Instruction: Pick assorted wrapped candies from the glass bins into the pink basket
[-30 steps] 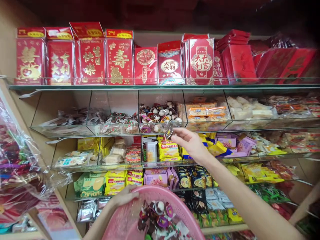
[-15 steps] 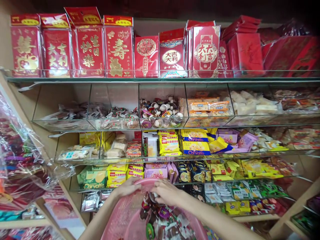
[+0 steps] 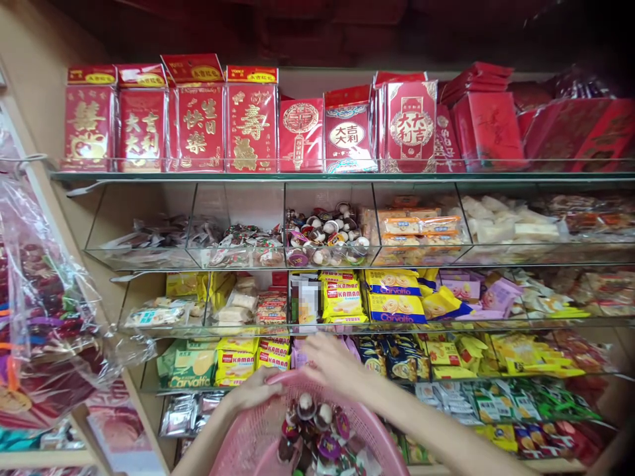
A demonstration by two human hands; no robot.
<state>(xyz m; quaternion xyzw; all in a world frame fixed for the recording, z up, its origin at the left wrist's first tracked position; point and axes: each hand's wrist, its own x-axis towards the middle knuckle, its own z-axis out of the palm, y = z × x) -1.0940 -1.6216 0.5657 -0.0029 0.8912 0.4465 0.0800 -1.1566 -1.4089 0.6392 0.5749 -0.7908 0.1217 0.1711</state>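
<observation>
A pink plastic basket (image 3: pixel 258 430) is low in the middle of the view, tilted toward me. My left hand (image 3: pixel 255 389) grips its far rim from the left. Inside are several chocolate cups (image 3: pixel 322 416) with dark bodies and pale round tops, some with coloured lids, and small wrapped sweets below them. My right hand (image 3: pixel 330 360) is just above the rim, a little blurred, its fingers stretched out and nothing visible in them. Behind it are purple snack packs (image 3: pixel 300 350), partly covered. More such cups (image 3: pixel 327 231) fill a clear compartment higher up.
Glass-fronted shelves hold yellow Kaman packs (image 3: pixel 342 297), Carvalto packs (image 3: pixel 395 307) and wrapped snacks (image 3: pixel 421 225). Red envelopes (image 3: pixel 302 135) stand along the top shelf (image 3: pixel 327 176). Plastic-wrapped goods (image 3: pixel 44 317) hang at the left beside a wooden upright (image 3: pixel 94 291).
My right hand has risen out of the basket, leaving pale-topped chocolate cups in it. My left hand still grips the rim. The view has tilted up slightly.
</observation>
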